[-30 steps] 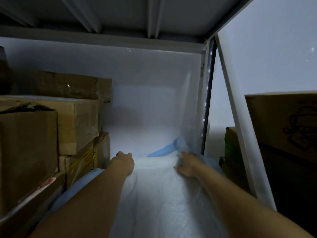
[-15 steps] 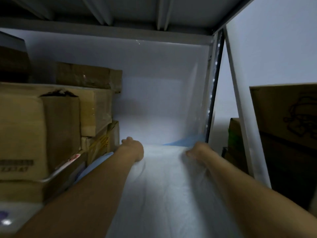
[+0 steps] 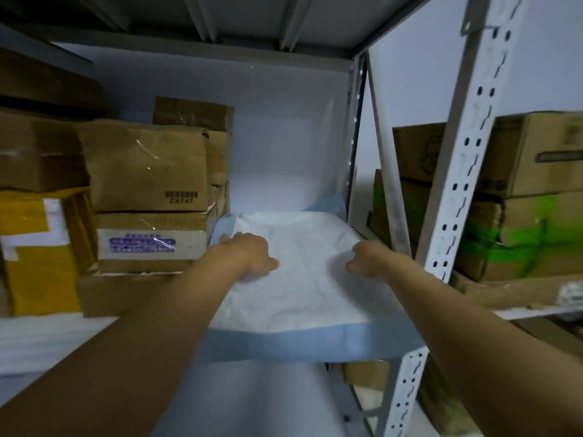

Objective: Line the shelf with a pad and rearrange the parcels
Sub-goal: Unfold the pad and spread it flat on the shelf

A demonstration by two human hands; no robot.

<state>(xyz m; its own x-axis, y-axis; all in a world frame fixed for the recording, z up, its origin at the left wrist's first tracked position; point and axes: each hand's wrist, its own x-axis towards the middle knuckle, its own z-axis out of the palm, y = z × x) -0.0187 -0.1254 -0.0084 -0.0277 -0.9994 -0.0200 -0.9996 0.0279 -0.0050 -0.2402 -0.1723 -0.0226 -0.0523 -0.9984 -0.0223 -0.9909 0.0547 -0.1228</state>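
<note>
Two bare forearms reach forward into a white metal rack [image 3: 467,171], seen from the person's own head height. At far left a yellow parcel [image 3: 34,253] stands beside a stack of brown cardboard parcels [image 3: 145,165]. Low in that stack sits a box with a purple label [image 3: 151,241].

Just right of the stack, a white pad [image 3: 303,298] with a blue border lies flat on one level of the rack. Its near blue edge hangs over the front, and its far right corner is turned up against the back.

The left hand [image 3: 249,257] lies palm down on the pad's left part, fingers fairly straight, gripping nothing. The right hand [image 3: 369,260] rests on the pad's right part, knuckles up and fingers bent downward; whether they pinch the pad cannot be told.

Right of the rack's perforated upright, more cardboard boxes [image 3: 536,152] are stacked above a green-marked box [image 3: 520,238].
</note>
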